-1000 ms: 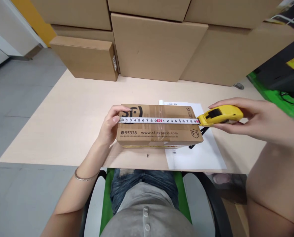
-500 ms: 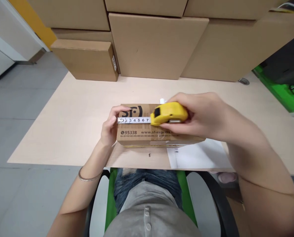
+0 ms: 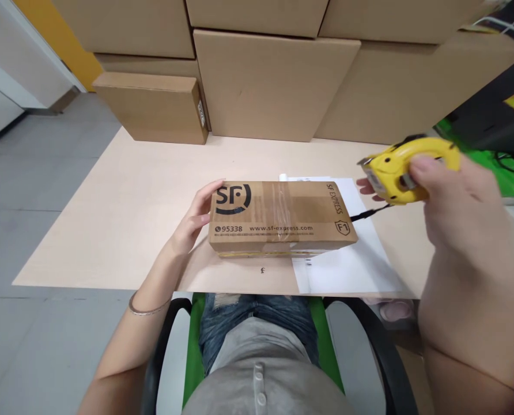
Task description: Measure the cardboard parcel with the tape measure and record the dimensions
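Note:
A brown cardboard box [image 3: 313,208] with black SF lettering and clear tape across its top lies on the desk in front of me. At its left end, my left hand [image 3: 193,222] grips it, with fingers at the far corner and the thumb against the side. My right hand [image 3: 451,178] holds a yellow tape measure [image 3: 397,170] up to the right of the box, apart from it. The blade is drawn in, with only its metal end tip at the mouth. A black wrist strap [image 3: 371,213] hangs from the tape measure toward the box's right end.
White paper [image 3: 361,271] lies partly under the box, on a brown sheet [image 3: 235,275] at the desk's front edge. Large cartons [image 3: 274,86] are stacked along the back. A smaller flat carton [image 3: 148,109] leans at the back left. Dark equipment [image 3: 494,109] stands at right.
My right hand has lifted the tape measure off the box and moved right. Its blade, earlier stretched across the box top, has retracted. My left hand has let go of the blade end and holds the box.

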### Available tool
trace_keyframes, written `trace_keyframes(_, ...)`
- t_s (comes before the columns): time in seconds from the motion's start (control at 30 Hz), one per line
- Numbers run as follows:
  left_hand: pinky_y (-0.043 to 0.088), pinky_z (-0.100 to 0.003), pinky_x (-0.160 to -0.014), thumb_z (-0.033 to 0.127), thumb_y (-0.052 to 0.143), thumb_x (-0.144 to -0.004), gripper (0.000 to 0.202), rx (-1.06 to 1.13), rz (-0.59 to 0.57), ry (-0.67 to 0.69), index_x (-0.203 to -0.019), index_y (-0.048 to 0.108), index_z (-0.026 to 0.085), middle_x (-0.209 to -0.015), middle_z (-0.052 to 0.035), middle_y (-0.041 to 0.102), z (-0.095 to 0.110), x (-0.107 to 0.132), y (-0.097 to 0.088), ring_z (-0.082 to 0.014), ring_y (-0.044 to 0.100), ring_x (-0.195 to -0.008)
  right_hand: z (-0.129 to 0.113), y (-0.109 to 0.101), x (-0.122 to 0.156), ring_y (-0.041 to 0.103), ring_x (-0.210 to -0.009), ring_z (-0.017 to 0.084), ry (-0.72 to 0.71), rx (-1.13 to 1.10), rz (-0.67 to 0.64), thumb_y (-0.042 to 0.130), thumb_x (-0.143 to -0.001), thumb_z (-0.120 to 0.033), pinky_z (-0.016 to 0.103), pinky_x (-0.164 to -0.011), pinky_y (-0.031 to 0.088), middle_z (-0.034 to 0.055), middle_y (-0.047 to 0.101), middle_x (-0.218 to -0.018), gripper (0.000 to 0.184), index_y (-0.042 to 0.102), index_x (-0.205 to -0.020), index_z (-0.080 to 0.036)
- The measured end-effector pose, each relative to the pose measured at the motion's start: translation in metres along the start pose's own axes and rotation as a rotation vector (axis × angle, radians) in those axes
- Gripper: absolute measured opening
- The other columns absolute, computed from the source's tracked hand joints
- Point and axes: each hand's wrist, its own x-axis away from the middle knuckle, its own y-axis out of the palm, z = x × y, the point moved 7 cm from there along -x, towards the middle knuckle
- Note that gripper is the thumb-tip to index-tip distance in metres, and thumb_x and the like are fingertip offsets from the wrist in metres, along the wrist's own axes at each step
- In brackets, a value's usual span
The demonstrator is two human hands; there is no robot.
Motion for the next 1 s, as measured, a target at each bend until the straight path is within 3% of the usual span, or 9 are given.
trace_keyframes(0.07,0.049,-0.052,-0.121,0.065,0.071,-0.092,0.074,-0.024,-0.051,-0.038,-0.16,0.05,0.047,-0.163,-0.0015,0.055,-0.004,0.004,-0.004,-0.0372,0.055,-0.146,0.02,-0.004,0.01,0.075,-0.076,0.024,0.158,-0.031,-0.05,0.07,-0.098,-0.048,0.037,-0.061,0.059,-0.0007,0.078,-0.085,0.023,0.08,-0.086,-0.031)
trace_keyframes(0.17,0.052,-0.055,-0.118,0.066,0.071,-0.094,0.089,-0.076,-0.114,-0.086,-0.17,0.029,0.047,-0.161,-0.0078,0.056,-0.004,0.011,-0.005,-0.0375,0.06,-0.141,0.029,0.003,0.022,0.074,-0.078,0.022,0.283,-0.105,-0.101,0.071,-0.098,-0.047,0.032,-0.06,0.057,0.0001,0.078,-0.085,0.023,0.081,-0.087,-0.029)
trace_keyframes(0.33,0.054,-0.055,-0.116,0.069,0.077,-0.087,0.112,-0.245,-0.209,0.024,-0.174,0.011,0.045,-0.158,-0.0134,0.055,0.026,0.017,0.024,-0.0378,0.058,-0.144,0.012,0.022,-0.007,0.072,-0.091,0.021,0.25,-0.231,0.009,0.073,-0.094,-0.052,0.032,-0.075,0.059,0.0026,0.077,-0.097,0.026,0.078,-0.094,-0.026)
trace_keyframes(0.4,0.057,-0.053,-0.112,0.073,0.084,-0.077,0.12,-0.335,-0.226,0.128,-0.173,0.016,0.046,-0.153,-0.0129,0.056,0.045,0.017,0.046,-0.0369,0.06,-0.139,0.007,0.037,-0.033,0.07,-0.089,0.02,0.203,-0.252,0.01,0.076,-0.09,-0.055,0.032,-0.073,0.058,0.0035,0.075,-0.096,0.031,0.076,-0.095,-0.024)
trace_keyframes(0.5,0.061,-0.052,-0.106,0.077,0.085,-0.072,0.107,-0.562,-0.114,0.248,-0.165,0.042,0.044,-0.145,-0.0127,0.053,0.067,0.017,0.071,-0.036,0.062,-0.131,0.013,0.069,-0.065,0.069,-0.089,0.021,0.189,-0.25,-0.109,0.076,-0.086,-0.059,0.033,-0.073,0.058,0.0045,0.073,-0.096,0.037,0.073,-0.095,-0.023)
trace_keyframes(0.63,0.065,-0.047,-0.088,0.078,0.084,-0.073,0.099,-0.835,-0.023,0.271,-0.159,0.051,0.038,-0.137,-0.013,0.05,0.073,0.025,0.086,-0.03,0.065,-0.111,0.024,0.1,-0.078,0.07,-0.095,0.023,0.142,-0.229,-0.249,0.071,-0.088,-0.068,0.036,-0.081,0.059,0.0054,0.073,-0.096,0.045,0.07,-0.093,-0.024)
trace_keyframes(0.77,0.06,-0.047,-0.084,0.092,0.058,-0.082,0.099,-0.906,-0.051,0.349,-0.161,0.05,0.033,-0.127,-0.0115,0.052,0.071,0.032,0.082,-0.0284,0.061,-0.104,0.022,0.094,-0.077,0.071,-0.1,0.024,0.08,-0.193,-0.257,0.075,-0.087,-0.07,0.04,-0.089,0.06,0.0066,0.075,-0.103,0.048,0.072,-0.099,-0.024)
trace_keyframes(0.9,0.05,-0.056,-0.112,0.084,0.014,-0.1,0.084,-0.681,0.186,0.384,-0.153,0.057,0.036,-0.129,-0.0097,0.057,0.07,0.006,0.046,-0.0313,0.058,-0.126,-0.003,0.07,-0.077,0.071,-0.098,0.026,-0.037,-0.105,-0.202,0.083,-0.085,-0.064,0.041,-0.082,0.062,0.0054,0.075,-0.107,0.045,0.071,-0.108,-0.027)
trace_keyframes(1.0,0.044,-0.057,-0.117,0.074,0.004,-0.105,0.08,-0.373,0.212,0.073,-0.141,0.065,0.037,-0.148,-0.0078,0.06,0.036,-0.042,0.026,-0.0313,0.056,-0.14,-0.024,0.074,-0.074,0.07,-0.083,0.024,-0.078,-0.058,-0.308,0.081,-0.087,-0.062,0.039,-0.07,0.06,0.0039,0.074,-0.099,0.041,0.07,-0.109,-0.029)
